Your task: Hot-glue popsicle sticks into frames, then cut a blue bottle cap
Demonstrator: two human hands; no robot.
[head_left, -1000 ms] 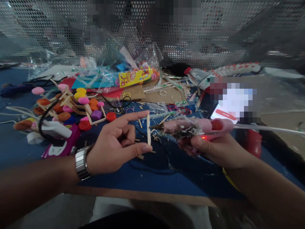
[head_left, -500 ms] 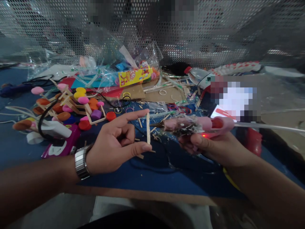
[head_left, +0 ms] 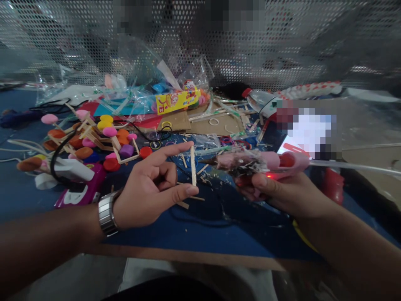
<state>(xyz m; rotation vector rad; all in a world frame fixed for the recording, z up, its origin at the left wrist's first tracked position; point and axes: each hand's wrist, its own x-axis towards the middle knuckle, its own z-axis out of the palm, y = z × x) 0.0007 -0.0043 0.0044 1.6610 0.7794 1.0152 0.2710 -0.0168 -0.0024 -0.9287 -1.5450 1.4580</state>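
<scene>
In the head view, the left hand [head_left: 150, 192] pinches a short wooden stick [head_left: 193, 167] by its 2 ends, thumb at the near end and index finger at the far end, the other fingers curled. The stick is up off the counter [head_left: 200, 240], its long face open to the glue gun [head_left: 250, 161]. The right hand [head_left: 291, 192] is wrapped around the gun's handle, thumb on the near side; whether a finger squeezes the trigger, I cannot tell. The nozzle [head_left: 208, 161] points at the stick's middle, just beside it and apart from it. The stick's face looks glossy, which I take for glue.

That end-to-end pinch seems right, as it leaves the whole length free and the skin away from the heat. Light, even pressure is best: too much could bow the stick or flick it out. I would move the nozzle along the face in 1 smooth pass, stopping short of both fingertips, with a thin, steady bead. Where the glue is enough, ease the trigger and draw the tip clear so strings don't trail onto the stick pieces [head_left: 197, 198] below. The dark cord [head_left: 224, 215] needs slack, and the glue should be used while it is hot
</scene>
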